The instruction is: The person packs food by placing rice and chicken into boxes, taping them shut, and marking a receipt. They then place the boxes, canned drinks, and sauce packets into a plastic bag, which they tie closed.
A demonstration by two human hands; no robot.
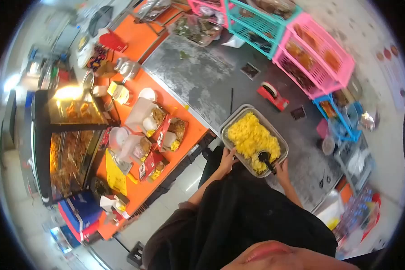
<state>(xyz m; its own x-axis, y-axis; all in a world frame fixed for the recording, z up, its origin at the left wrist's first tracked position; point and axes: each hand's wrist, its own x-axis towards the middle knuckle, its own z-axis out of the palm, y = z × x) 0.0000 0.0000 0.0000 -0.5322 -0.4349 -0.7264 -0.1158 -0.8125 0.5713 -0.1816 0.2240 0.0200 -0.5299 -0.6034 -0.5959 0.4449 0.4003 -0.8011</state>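
Note:
A metal tray (pixel 280 137) heaped with crumbly yellow food (pixel 249 135) is between my two hands at the near edge of the dark metal worktop. My left hand (pixel 228 158) is closed on the tray's left near rim, with some fingers hidden beneath it. On the right side, my right hand (pixel 282 170) grips the rim close to the handle of a black ladle (pixel 264 157). The ladle lies in the food, its handle leaning over the tray's near edge. A red tape dispenser (pixel 273 96) stands beyond the tray.
Left, an orange table (pixel 184 130) carries several open food boxes (pixel 173 135), a yellow board (pixel 115 173) and a lit glass display case (pixel 69 144). Pink (pixel 314 58) and teal (pixel 256 27) basket racks line the worktop's back. Scissors (pixel 324 181) lie to the right.

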